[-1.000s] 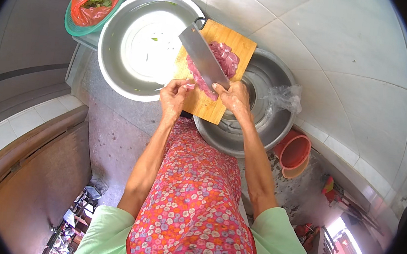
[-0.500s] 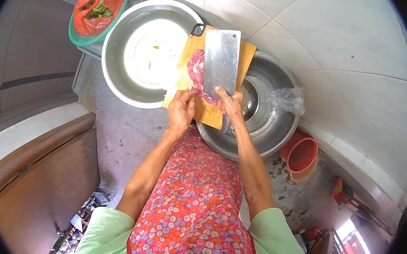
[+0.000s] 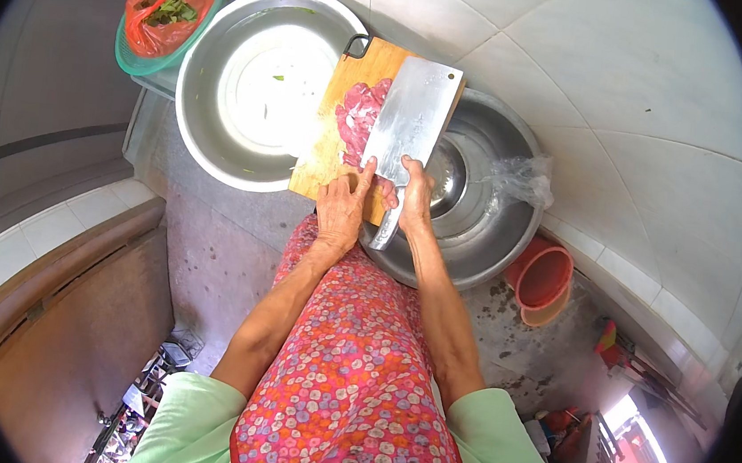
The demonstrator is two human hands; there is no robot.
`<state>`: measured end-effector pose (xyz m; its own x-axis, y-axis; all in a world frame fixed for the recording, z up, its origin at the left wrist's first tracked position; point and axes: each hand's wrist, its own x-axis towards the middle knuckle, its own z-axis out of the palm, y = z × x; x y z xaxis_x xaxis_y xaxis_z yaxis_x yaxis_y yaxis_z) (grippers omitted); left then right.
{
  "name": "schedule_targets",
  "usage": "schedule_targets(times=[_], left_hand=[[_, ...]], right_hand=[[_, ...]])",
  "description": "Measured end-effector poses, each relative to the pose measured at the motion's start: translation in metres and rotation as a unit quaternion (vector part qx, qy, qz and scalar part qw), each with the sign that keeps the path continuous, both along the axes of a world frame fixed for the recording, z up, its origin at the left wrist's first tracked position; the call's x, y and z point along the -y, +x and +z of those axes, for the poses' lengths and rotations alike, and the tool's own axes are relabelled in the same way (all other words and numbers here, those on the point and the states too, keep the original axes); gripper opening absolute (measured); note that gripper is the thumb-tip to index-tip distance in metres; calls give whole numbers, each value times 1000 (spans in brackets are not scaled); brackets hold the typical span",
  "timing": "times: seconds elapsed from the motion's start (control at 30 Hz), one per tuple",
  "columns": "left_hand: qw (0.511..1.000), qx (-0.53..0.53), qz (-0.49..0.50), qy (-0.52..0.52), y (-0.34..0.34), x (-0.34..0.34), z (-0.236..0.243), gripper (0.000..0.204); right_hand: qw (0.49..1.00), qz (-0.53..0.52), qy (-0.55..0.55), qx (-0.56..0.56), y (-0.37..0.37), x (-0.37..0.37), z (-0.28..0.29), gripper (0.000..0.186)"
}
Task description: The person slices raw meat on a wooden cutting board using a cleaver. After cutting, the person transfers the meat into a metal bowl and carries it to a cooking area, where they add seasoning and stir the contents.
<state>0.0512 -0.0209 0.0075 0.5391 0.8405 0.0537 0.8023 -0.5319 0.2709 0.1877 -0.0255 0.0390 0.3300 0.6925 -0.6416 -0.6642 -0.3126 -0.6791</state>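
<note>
Left basin [image 3: 186, 129] is holding leaf scraps [image 3: 279, 77], right basin [image 3: 512, 254] a bowl [image 3: 449, 182]. Over the wooden board [image 3: 317, 166] near tiled wall [image 3: 628, 69], your right hand [image 3: 417, 198] is gripping a cleaver [image 3: 413, 115] beside meat [image 3: 359, 119], left hand [image 3: 341, 206] extending fingers.

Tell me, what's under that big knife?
Under the knife is the board, and pink meat shows along the blade's left side. The blade hides the rest, so I can't see how much meat is beneath it.
</note>
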Motion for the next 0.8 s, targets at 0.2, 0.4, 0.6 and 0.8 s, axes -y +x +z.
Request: schedule_targets(times=[0.2,0.4,0.6,0.8], left_hand=[[999,9,36,-19,-3,1,-7,71],[997,39,33,-55,-10,1,-5,73],[972,172,69,-146,-28,-9,10,59],[897,364,216,-127,-50,-29,7,28]], right_hand=[[999,10,-8,51,-3,7,2,36],[999,25,46,-8,4,18,27,38],[946,108,-27,306,12,31,14,27],[575,182,61,795,31,47,30,31]])
